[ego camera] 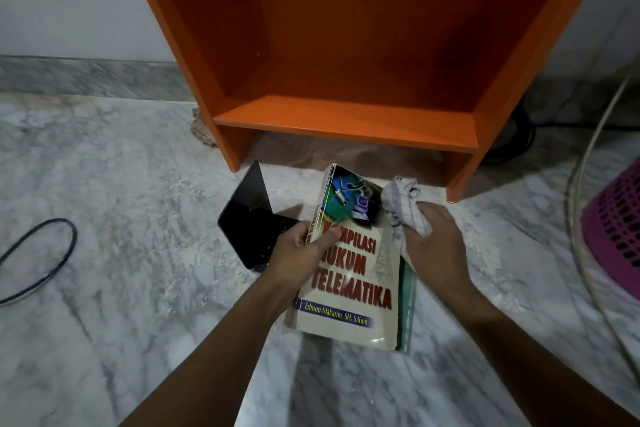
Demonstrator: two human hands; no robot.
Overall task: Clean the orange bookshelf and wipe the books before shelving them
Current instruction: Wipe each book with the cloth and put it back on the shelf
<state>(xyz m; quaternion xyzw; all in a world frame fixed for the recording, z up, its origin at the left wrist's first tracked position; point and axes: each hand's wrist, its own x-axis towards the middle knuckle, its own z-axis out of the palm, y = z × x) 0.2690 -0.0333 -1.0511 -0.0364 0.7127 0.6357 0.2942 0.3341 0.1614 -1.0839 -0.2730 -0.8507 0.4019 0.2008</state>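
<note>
At the far left a black cable (59, 255) loops over the marble floor (121, 177). Further in, a black folded case or device (247, 229) lies open on the floor, just left of the hands; which it is cannot be told.

The left hand (299, 255) grips the book (356, 281) by its spine side, thumb pressed on the front cover and fingers curled round behind. The book is cream-covered, with a globe picture at the top and the red title "KOMPILASI HUKUM TELEMATIKA". It sits between the two hands, tilted, its top end pointing toward the shelf. A second book (409, 308) with a green edge shows under its right side; whether that one is held or rests on the floor cannot be told.

The right hand (438, 241) is closed round a bunched white checked cloth (403, 203), which touches the book's upper right edge.

Beyond the book stands the orange bookshelf (346, 45), against the wall, its lower board just above the book's top end. A crumpled rag (201, 130) lies by its left foot.

To the right, a pale cord (579, 218) curves across the floor, and a pink perforated basket (620, 222) sits at the frame's edge.
</note>
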